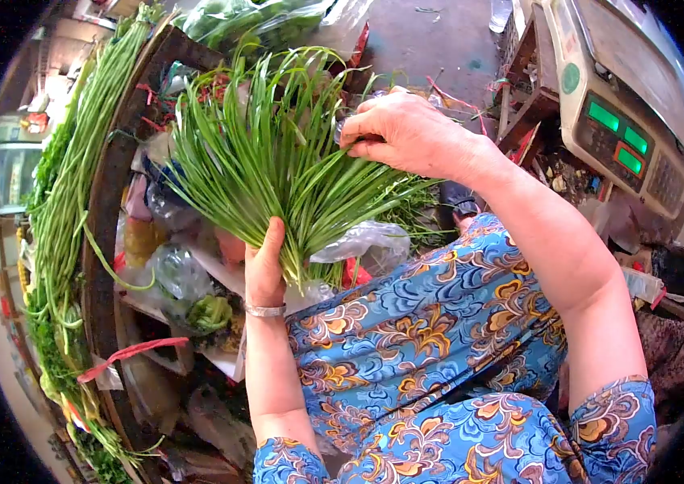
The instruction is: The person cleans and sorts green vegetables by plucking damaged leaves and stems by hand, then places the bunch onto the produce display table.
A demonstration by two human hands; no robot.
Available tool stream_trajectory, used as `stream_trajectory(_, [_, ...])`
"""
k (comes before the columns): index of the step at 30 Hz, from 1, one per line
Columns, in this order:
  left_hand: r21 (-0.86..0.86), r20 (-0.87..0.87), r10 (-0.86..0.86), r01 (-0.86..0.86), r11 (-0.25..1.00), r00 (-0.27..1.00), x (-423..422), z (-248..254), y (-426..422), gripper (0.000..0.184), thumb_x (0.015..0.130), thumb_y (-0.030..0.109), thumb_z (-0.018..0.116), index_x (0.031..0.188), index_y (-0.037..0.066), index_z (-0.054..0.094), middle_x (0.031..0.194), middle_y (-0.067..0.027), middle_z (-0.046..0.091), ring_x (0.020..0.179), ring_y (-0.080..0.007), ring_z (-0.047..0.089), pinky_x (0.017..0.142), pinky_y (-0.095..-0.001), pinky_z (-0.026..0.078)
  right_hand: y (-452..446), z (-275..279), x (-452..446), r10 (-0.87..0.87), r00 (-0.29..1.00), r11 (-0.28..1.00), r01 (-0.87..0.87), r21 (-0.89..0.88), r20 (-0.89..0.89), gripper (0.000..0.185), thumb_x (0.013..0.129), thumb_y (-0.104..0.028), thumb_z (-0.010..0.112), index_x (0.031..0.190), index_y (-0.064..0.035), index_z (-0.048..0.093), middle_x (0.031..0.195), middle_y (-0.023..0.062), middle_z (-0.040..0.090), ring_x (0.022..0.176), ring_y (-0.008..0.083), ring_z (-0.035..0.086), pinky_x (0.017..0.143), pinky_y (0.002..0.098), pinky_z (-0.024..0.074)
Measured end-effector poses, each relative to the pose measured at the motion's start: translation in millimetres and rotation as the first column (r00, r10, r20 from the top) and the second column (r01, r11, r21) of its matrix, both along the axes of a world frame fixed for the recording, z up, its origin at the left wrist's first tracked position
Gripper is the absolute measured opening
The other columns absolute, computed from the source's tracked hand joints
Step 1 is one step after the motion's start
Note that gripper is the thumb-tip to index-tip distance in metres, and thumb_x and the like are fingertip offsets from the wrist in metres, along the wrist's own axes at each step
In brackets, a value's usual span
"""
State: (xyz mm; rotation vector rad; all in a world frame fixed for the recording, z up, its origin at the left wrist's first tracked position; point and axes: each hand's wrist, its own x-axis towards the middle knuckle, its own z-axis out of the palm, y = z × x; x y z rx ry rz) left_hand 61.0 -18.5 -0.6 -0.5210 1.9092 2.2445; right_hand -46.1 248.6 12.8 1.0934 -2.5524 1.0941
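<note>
Stems (pixel 297 260) of a leafy green bunch (pixel 257 153) sit in the left hand (pixel 268 262); that grip is closed round the base, thumb up along the near side. Leaves fan out from it toward the far side, left and right, so we place the bunch in mid-scene, held in front of the person's body. Right hand (pixel 394 133) is at the right edge of the fan, fingers curled and close together at the blades; we can't tell whether this grip pinches any. We see a pale band (pixel 266 310) on the left wrist and blue patterned clothing (pixel 430 323) on the near side.

Just right of the stems we have a clear plastic bag (pixel 378 240), with loose green blades (pixel 418 211) beyond. Left of the left hand: another clear bag (pixel 178 270) and a crumpled green leaf (pixel 211 313). Farther left, a dark wooden edge (pixel 100 218), a pinkish-red strip (pixel 136 348) across it, and long green beans (pixel 104 153) along its outer side. On the far side, a bag of greens (pixel 245 28). Far right, we note a scale (pixel 575 77), its displays lit green.
</note>
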Motion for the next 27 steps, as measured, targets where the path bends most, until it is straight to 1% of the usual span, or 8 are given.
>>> stream_trajectory(2, [-0.022,0.047,0.005,-0.004,1.0,0.999,-1,2,3,0.041,0.09,0.015,0.063,0.127,0.003,0.052,0.113,-0.0067,0.062,0.099,-0.0176,0.06,0.085,-0.0308,0.049,0,1,1,0.005,1.0,1.0,-0.005,-0.004,0.007,0.019,0.079,-0.025,0.063,0.09,-0.0095,0.068,0.08,0.0126,0.066,0.079,0.0321,0.064,0.072,0.0428,0.05])
stream_trajectory(4, [-0.065,-0.033,0.007,-0.009,0.998,0.999,-1,-1,4,0.038,0.088,0.018,0.065,0.123,0.007,0.054,0.106,-0.0044,0.064,0.082,-0.0161,0.064,0.066,-0.0283,0.054,1,8,3,0.035,0.977,0.998,-0.025,-0.049,0.211,0.022,0.081,-0.028,0.064,0.09,-0.0086,0.068,0.08,0.0134,0.066,0.079,0.0326,0.064,0.072,0.042,0.0499])
stream_trajectory(11, [-0.082,-0.106,0.0,-0.009,0.997,0.994,-3,-8,3,0.04,0.085,0.015,0.067,0.121,0.006,0.056,0.106,-0.0041,0.064,0.084,-0.0159,0.063,0.064,-0.0269,0.053,-3,-2,-5,-0.04,0.982,0.974,0.08,-0.212,0.187,0.023,0.084,-0.029,0.061,0.089,-0.0075,0.069,0.084,0.015,0.067,0.08,0.0333,0.064,0.071,0.0413,0.0502])
stream_trajectory(14, [-0.076,-0.09,-0.027,0.02,0.997,0.996,-3,-8,3,0.043,0.083,0.013,0.069,0.123,0.005,0.055,0.111,-0.0046,0.063,0.092,-0.0174,0.062,0.075,-0.0291,0.052,-4,11,0,-0.132,0.985,0.959,0.156,-0.237,0.114,0.02,0.083,-0.025,0.061,0.088,-0.0069,0.068,0.083,0.0147,0.066,0.079,0.0329,0.065,0.07,0.0414,0.0504])
stream_trajectory(16, [-0.115,-0.133,-0.067,0.052,0.992,0.989,-2,-8,6,0.049,0.081,0.013,0.071,0.126,0.004,0.053,0.116,-0.0052,0.061,0.101,-0.0194,0.059,0.089,-0.0319,0.047,-5,21,2,-0.194,0.98,0.947,0.2,-0.25,0.051,0.02,0.082,-0.025,0.061,0.088,-0.0071,0.067,0.08,0.0144,0.066,0.078,0.0325,0.065,0.07,0.0415,0.0511])
stream_trajectory(19, [-0.155,-0.17,-0.109,0.082,0.984,0.979,-2,-4,13,0.042,0.081,0.006,0.071,0.121,0.002,0.057,0.114,-0.0043,0.062,0.101,-0.0158,0.057,0.091,-0.0295,0.044,-13,13,3,-0.191,0.98,0.956,0.197,-0.217,0.047,0.022,0.081,-0.027,0.062,0.089,-0.0072,0.068,0.08,0.0147,0.066,0.078,0.0327,0.065,0.071,0.0415,0.0515])
stream_trajectory(23, [-0.215,-0.183,-0.175,0.134,0.967,0.967,-2,-3,16,0.041,0.081,0.006,0.071,0.12,0.002,0.058,0.113,-0.0038,0.062,0.1,-0.0152,0.057,0.092,-0.0293,0.044,-21,12,7,-0.265,0.906,0.963,0.267,0.039,0.329,0.024,0.079,-0.029,0.065,0.086,-0.0063,0.068,0.086,0.0177,0.067,0.087,0.0333,0.064,0.078,0.0438,0.0496])
stream_trajectory(27, [-0.235,-0.169,-0.187,0.144,0.961,0.968,-1,-4,16,0.04,0.081,0.005,0.071,0.119,0.002,0.058,0.114,-0.0041,0.062,0.1,-0.0155,0.058,0.092,-0.0294,0.044,-23,-6,3,-0.149,0.908,0.973,0.205,-0.104,0.392,0.021,0.077,-0.026,0.065,0.086,-0.0072,0.068,0.084,0.0159,0.067,0.085,0.0336,0.064,0.076,0.043,0.0496])
